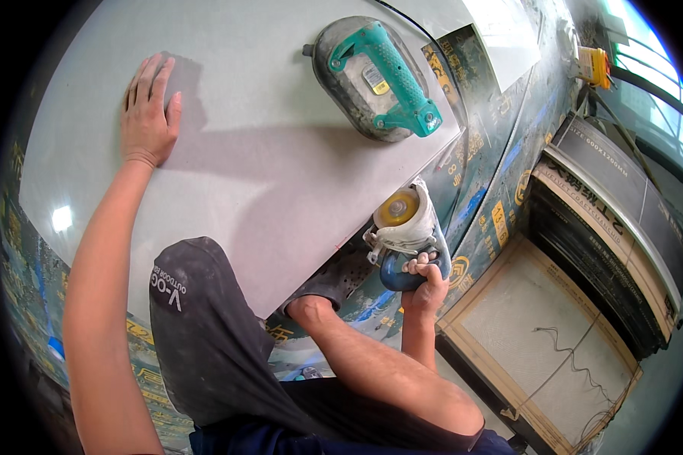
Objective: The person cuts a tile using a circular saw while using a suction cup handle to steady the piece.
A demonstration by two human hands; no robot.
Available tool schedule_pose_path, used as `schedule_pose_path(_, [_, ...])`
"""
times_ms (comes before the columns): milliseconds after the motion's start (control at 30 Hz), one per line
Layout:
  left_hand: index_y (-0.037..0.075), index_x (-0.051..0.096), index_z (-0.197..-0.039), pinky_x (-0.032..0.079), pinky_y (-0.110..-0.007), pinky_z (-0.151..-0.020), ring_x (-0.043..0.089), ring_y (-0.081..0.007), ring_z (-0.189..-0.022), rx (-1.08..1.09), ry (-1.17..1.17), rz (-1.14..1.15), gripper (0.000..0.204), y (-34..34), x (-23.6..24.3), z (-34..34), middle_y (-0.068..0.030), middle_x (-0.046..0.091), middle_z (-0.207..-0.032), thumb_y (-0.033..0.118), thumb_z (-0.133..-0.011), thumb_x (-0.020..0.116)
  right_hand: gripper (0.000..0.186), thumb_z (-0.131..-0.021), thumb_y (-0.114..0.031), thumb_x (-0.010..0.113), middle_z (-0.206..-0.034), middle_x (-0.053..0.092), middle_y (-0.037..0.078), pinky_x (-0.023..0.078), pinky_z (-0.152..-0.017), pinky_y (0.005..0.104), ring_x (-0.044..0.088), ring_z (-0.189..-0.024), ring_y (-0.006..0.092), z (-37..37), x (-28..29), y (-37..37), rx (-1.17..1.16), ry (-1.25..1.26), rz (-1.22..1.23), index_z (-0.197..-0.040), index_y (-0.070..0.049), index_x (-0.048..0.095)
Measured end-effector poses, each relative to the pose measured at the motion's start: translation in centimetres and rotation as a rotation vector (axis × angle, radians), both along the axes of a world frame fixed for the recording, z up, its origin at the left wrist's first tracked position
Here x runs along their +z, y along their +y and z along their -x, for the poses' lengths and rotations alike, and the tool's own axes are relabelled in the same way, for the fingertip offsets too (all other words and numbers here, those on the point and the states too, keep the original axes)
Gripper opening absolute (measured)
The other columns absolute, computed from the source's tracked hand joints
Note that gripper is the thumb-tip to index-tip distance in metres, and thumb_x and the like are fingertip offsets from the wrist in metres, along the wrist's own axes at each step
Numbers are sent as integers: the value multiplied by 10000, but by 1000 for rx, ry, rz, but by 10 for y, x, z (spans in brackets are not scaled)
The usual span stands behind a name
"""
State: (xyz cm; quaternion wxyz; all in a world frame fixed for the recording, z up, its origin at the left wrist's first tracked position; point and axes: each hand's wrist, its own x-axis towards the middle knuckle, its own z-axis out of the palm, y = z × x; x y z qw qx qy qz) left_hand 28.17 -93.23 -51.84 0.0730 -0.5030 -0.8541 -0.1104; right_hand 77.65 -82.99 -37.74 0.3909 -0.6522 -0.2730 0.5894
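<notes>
My left hand [150, 114] lies flat on a large pale tile [281, 197], its fingers stretched toward the far side. The fingers of my right hand [426, 280] are wrapped round the blue loop handle of a handheld power cutter [413, 233]. This tool has a round yellow disc and a white, dusty cover. It is beside the tile's right edge; whether the disc touches the edge I cannot tell. Farther off on the tile stands a suction lifter [372, 80] with a teal handle and a grey oval pad. Neither hand touches it.
Printed dark green sheeting [474, 186] covers the floor round the tile. A black cable [463, 114] runs past the lifter. Boxed tiles [615, 205] lean at the right, by a wood-framed panel [561, 326]. A yellow bucket [593, 67] is at far right. My bent legs are close to the tile.
</notes>
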Motion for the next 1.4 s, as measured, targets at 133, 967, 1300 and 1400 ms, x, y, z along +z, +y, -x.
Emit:
schedule_pose_path(133, [199,397,-1518,290,-407,-1215,335,-239,-1470,2,-2,-2,508,0,0,0,-30,386,-1566,299,-1023,457,275,-703,41,522,-796,497,39,477,-664,348,495,-651,185,0,2,-3,0,-1,2,-961,-52,498])
schedule_pose_path(967, [208,398,-1520,294,-408,-1208,344,-238,-1466,-6,7,-32,509,0,-4,2,-33,396,-1562,320,-1027,461,266,-703,56,525,-801,516,65,459,-638,342,484,-632,191,-1,6,-19,-31,42,13,-950,-31,476])
schedule_pose_path(1300, [208,396,-1520,295,-412,-1210,338,-242,-1469,1,0,-27,511,1,-4,1,-33,392,-1565,312,-1024,468,298,-710,45,520,-801,495,43,468,-674,350,488,-663,186,-3,5,-22,7,25,27,-989,-49,470])
schedule_pose_path(1400, [212,391,-1522,293,-411,-1212,336,-240,-1470,2,5,-18,512,1,-4,1,-31,388,-1568,313,-1026,464,299,-709,45,519,-804,495,46,467,-673,350,488,-662,188,-4,5,-23,-1,25,33,-988,-48,467])
